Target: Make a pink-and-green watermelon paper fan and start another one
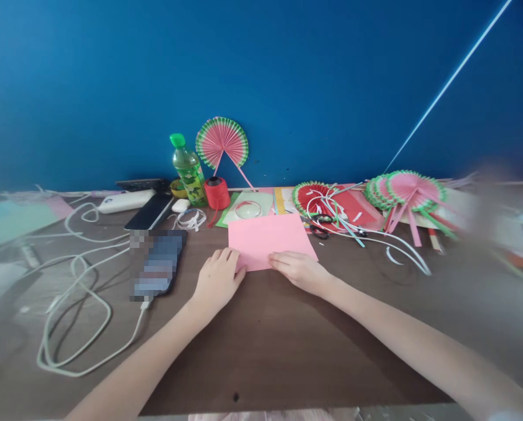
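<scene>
Hands: we have both on the near side of the paper. Our left hand [216, 278] is loosely curved with its thumb apart from the fingers; our right hand [298, 270] has its fingers laid together. We cannot tell whether either pinches the paper or only presses on it.
Pink sheet: our flat, four-sided piece of plain pink paper [270, 237] lies on the brown wood-look table [261, 351], just ahead of our hands.
Sheet's lie: its long axis seems to run side to side, slightly askew. Our left hand touches the near left corner; our right fingertips touch the near edge, closer to its middle.
Behind the sheet: we see pale green paper [261, 200] just beyond the far edge.
Far left: a red spool of thread [216, 196] and a clear green-capped bottle [189, 174] stand near a pink-and-green pleated paper fan [221, 140] upright against the blue wall [305, 82].
Left side: a dark phone [173, 260] lies with a white charging cable [145, 305] plugged in.
Right side: more pink-and-green pleated fans [412, 186] lie together.
</scene>
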A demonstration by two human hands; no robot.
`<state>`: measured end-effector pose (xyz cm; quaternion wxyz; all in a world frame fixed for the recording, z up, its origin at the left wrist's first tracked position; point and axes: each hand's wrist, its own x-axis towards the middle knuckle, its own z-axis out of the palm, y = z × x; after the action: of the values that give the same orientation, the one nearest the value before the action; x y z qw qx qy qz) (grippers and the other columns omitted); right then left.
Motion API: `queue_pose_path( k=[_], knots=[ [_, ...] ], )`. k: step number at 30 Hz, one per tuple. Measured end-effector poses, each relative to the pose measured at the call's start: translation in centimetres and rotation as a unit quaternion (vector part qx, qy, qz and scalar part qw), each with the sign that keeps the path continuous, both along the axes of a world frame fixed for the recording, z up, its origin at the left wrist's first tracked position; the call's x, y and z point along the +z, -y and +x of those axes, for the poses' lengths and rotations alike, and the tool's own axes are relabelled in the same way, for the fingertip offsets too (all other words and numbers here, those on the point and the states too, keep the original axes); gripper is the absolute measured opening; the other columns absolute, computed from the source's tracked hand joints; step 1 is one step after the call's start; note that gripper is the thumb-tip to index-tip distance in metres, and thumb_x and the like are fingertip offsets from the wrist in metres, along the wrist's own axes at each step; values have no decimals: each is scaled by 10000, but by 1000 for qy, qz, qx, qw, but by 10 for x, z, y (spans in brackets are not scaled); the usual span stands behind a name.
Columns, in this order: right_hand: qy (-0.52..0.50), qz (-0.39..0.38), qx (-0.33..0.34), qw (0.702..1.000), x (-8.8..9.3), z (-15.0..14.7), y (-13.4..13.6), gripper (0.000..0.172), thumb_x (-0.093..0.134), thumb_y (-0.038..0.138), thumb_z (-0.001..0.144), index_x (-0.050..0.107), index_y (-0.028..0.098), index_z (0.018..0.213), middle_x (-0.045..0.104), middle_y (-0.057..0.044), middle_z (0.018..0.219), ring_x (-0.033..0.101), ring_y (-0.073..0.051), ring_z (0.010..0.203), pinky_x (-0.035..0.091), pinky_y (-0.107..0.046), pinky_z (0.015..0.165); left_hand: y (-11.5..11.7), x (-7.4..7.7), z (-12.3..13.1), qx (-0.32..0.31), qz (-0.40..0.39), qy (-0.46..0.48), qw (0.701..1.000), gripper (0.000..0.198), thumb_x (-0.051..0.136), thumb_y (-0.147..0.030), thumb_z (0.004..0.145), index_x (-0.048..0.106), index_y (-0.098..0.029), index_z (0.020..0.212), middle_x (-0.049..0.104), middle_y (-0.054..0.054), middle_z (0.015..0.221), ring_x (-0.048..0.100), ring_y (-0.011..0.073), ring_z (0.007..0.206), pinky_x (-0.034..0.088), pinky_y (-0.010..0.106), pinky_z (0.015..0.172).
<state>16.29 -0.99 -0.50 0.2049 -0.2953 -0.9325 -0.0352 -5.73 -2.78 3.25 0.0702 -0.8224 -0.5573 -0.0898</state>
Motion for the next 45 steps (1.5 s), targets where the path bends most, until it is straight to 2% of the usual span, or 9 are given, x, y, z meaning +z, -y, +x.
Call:
queue_pose_path(
  k=[4, 8, 15, 21, 25, 28, 33, 38, 45],
  knots=[
    [-32, -18, 3, 999, 7, 2, -6, 251, 423, 166, 887, 662, 142, 962, 694, -97, 982, 642, -182, 902, 528, -314, 818, -17, 2, -3, 37, -33, 90, 995, 213, 447, -271, 847, 521, -156, 1011, 595, 100, 1023, 559, 256, 935, 466, 382, 795],
    [-135, -81, -83, 984, 14, 8, -28, 215, 512, 238, 850, 644, 152, 996, 679, -91, 1019, 612, -198, 988, 483, -353, 903, -27, -4, -10, 56, -63, 158, 984, 318, 546, -260, 782, 492, -136, 1070, 588, 112, 1020, 558, 259, 929, 450, 412, 845],
    [-104, -116, -206, 966, 16, 13, -84, 470, 612, 254, 762, 519, 142, 1209, 556, -144, 1210, 486, -281, 1152, 386, -469, 964, -22, -14, -8, 43, -116, 194, 973, 417, 615, -232, 715, 502, -148, 1107, 514, 112, 1117, 494, 260, 1032, 419, 418, 921],
    [-124, -106, -215, 963, 25, 2, -95, 156, 614, 173, 743, 651, 161, 894, 604, -82, 936, 536, -242, 985, 430, -391, 845, -26, -23, -14, 24, -127, 246, 960, 467, 617, -250, 706, 471, -148, 1137, 486, 112, 1147, 480, 258, 1040, 384, 447, 950],
    [-145, -110, -204, 962, 50, 3, -83, 98, 562, 161, 782, 660, 161, 778, 625, -56, 831, 575, -172, 780, 439, -295, 708, -32, -22, -19, 21, -131, 362, 923, 590, 612, -308, 708, 379, -161, 1230, 458, 125, 1213, 498, 237, 1048, 402, 434, 933],
    [-208, -143, -180, 951, 72, 9, -68, 125, 552, 186, 789, 673, 162, 774, 662, -46, 791, 590, -155, 715, 435, -280, 689, -40, -15, -24, -13, -130, 481, 867, 484, 518, -405, 787, 405, -180, 1201, 475, 121, 1240, 470, 235, 1137, 388, 424, 957],
    [-366, -180, -192, 893, 91, 20, -51, 149, 561, 272, 767, 658, 161, 782, 685, -30, 756, 618, -171, 719, 444, -286, 687, -49, 3, -39, -79, -64, 621, 777, 541, 566, -493, 756, 406, -226, 1199, 459, 102, 1291, 455, 239, 1179, 368, 433, 991],
    [-488, -305, -177, 799, 88, 25, -40, 245, 589, 418, 738, 599, 175, 772, 651, 0, 708, 597, -149, 656, 442, -266, 627, -42, 36, -43, -144, -104, 548, 817, 362, 542, -479, 791, 583, -190, 1006, 560, 97, 1184, 423, 270, 1213, 286, 444, 1051],
    [-528, -571, -81, 623, 75, 5, -11, 320, 701, 411, 645, 551, 203, 836, 627, 25, 731, 600, -122, 618, 475, -259, 616, -46, 58, -10, -236, -163, 636, 717, 780, 638, -527, 695, 271, -308, 1348, 380, 82, 1394, 396, 290, 1245, 403, 423, 967]
  ],
)
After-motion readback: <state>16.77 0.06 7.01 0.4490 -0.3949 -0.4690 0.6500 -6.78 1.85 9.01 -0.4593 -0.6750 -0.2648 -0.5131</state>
